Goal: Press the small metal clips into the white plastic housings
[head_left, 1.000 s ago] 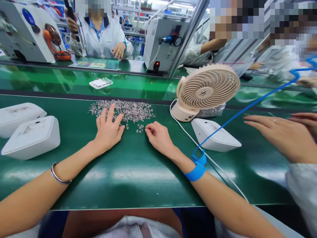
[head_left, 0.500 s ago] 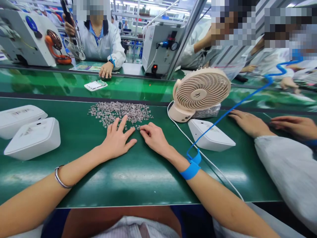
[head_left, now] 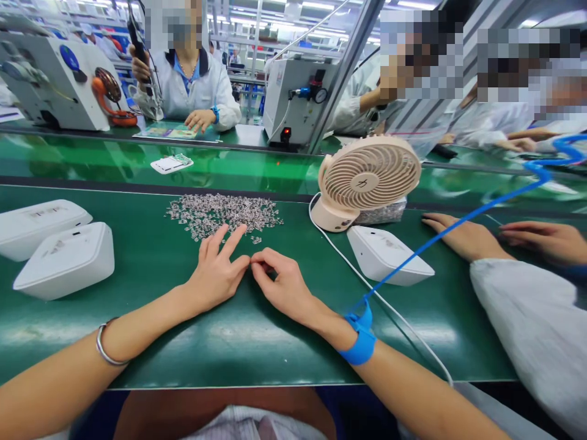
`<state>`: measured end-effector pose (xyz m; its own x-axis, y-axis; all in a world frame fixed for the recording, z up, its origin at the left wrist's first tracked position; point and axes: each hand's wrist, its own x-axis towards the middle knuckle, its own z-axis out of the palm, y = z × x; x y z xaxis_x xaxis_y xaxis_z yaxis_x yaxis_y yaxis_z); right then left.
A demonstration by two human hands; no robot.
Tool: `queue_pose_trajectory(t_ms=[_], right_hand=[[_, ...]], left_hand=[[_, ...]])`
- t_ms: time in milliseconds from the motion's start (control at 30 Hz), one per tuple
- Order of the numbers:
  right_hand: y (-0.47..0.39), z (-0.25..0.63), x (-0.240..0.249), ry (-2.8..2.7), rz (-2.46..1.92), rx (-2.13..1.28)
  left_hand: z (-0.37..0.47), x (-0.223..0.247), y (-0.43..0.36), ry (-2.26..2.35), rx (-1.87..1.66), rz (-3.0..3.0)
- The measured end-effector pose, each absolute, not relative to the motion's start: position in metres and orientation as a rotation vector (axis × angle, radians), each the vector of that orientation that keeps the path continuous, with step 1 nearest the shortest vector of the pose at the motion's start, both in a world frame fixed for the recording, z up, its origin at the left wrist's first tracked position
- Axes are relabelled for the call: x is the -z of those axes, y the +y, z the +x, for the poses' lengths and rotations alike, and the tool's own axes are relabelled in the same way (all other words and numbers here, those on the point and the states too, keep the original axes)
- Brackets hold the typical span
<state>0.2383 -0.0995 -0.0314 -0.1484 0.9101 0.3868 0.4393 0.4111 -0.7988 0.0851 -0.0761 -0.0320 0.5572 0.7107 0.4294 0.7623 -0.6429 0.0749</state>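
Small metallic parts (head_left: 224, 214) lie in a loose heap on the green table (head_left: 192, 348), with a few strays at its near edge. Just in front of the heap, my left hand (head_left: 221, 266) has thumb and index finger pressed together, the other fingers stretched toward the parts. My right hand (head_left: 282, 278) is pinched, its fingertips meeting those of my left hand. Whatever sits between the fingertips is too small to make out. A blue strap (head_left: 360, 339) circles my right wrist, and a metal bangle (head_left: 103, 345) my left.
White housings (head_left: 66, 260) rest at the left, another white housing (head_left: 389, 253) at the right. Behind it stands a beige fan (head_left: 367, 183) with a white cable. A co-worker's hands (head_left: 472, 238) are at the far right. A white part (head_left: 170, 164) lies beyond the heap.
My right hand has drawn back from the heap, toward me, and now meets my left. My left thumb and index finger have closed together. The person opposite has shifted a hand.
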Motion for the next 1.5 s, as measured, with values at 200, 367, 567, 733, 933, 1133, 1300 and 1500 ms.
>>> queue_pose_trajectory(t_ms=[200, 367, 567, 733, 933, 1133, 1300, 1500], right_hand=[[-0.100, 0.238, 0.025, -1.354, -1.077, -1.234], [-0.098, 0.239, 0.027, -1.176, -1.030, -1.336], [-0.098, 0.239, 0.028, -1.334, -1.045, -1.262], [-0.098, 0.248, 0.019, -1.834, -1.185, -0.498], [-0.084, 0.309, 0.012, -1.740, -1.890, 0.217], [-0.088, 0.365, 0.015, -1.513, -2.695, 0.233], [-0.096, 0.368, 0.014, -1.601, -2.784, 0.194], [-0.100, 0.390, 0.008, -1.485, -2.665, 0.141]], left_hand=[[0.084, 0.030, -0.079, -1.446, 0.860, -2.722], [0.085, 0.030, -0.083, -1.427, 0.892, -2.714], [0.087, 0.032, -0.088, -1.377, 0.822, -2.658], [0.087, 0.036, -0.087, -1.316, 0.687, -2.685], [0.080, 0.039, -0.079, -1.289, 0.659, -2.711], [0.077, 0.041, -0.079, -1.234, 0.694, -2.735], [0.078, 0.040, -0.079, -1.239, 0.688, -2.747], [0.078, 0.039, -0.079, -1.256, 0.658, -2.793]])
